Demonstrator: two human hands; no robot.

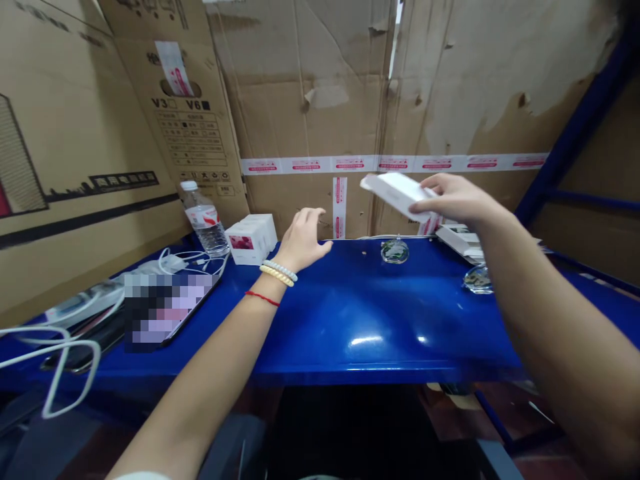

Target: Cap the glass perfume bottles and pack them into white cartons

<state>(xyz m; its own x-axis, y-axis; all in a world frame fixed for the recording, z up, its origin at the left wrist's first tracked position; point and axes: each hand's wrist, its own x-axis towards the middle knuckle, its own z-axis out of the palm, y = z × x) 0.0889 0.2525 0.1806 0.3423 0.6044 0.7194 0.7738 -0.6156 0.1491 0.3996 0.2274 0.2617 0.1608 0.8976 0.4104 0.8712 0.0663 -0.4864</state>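
Right hand (453, 199): raised above the back right of the blue table (350, 313), closed around a flat white box (397, 192). The thumb sits under the box's near edge and the fingers lie over its right end; the left end sticks out free, tilted slightly up to the left. The box is held in the air, clear of the table and in front of the cardboard wall (320, 120).

Left hand (301, 240): stretched forward over the table's back middle, palm down, fingers loosely spread and slightly curled, holding nothing. Whether the fingertips touch the table surface cannot be told. The wrist carries bead bracelets (279, 272) and a red string (263, 298).

Just left of the left hand stands a group of small white boxes (251, 239) with pink print, and beside those a water bottle (205, 219), upright and capped.

On the table's left part lies a tablet (165, 308), its screen blurred, with white cables (60, 353) around it.

Below the right hand, a stack of flat white packs (460, 239) rests at the table's back. Two clear wrapped items (395, 251) lie nearby, one in the middle back, one against the right forearm.
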